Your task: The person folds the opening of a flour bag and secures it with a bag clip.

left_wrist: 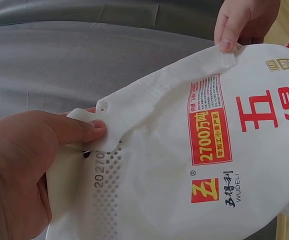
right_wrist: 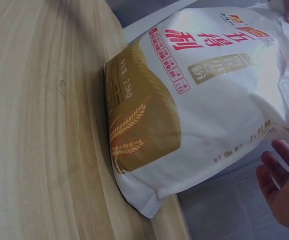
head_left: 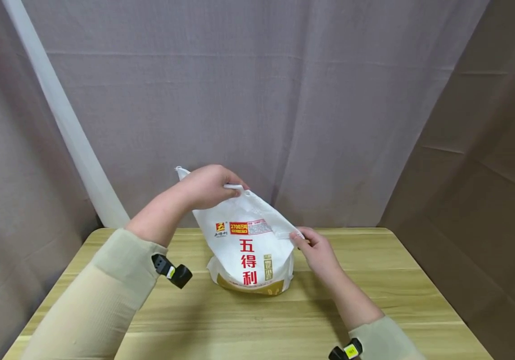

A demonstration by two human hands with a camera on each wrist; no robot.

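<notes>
- Sleeves of mine fill the bottom of the head view, each wrist with a small black-and-yellow camera clip. Beyond them the flour bag [head_left: 249,250] stands upright on the tabletop [head_left: 374,300], near its far edge, before a grey curtain [head_left: 284,100].
- My left hand [head_left: 207,186] is lifted and grips the bag's top strip at the higher end; my right hand [head_left: 318,252] pinches the lower, right end of the same strip. I judge the top to be sealed still, so the opening work is barely begun: both ends are grasped, nothing is torn.
- Left wrist view: my left thumb [left_wrist: 79,129] clamps the white strip of the flour bag [left_wrist: 184,165] by a punched hole. Only here do I see the perforated dots, a printed number beneath them, and the right hand's [left_wrist: 242,20] fingertip on the far tab.
- Right wrist view: the bag's [right_wrist: 199,95] gold base with wheat ears sits right at the tabletop's [right_wrist: 44,125] rim, a detail the others hide. My right hand's fingers [right_wrist: 279,185] show only at the edge here, so this view alone cannot tell its grip.
</notes>
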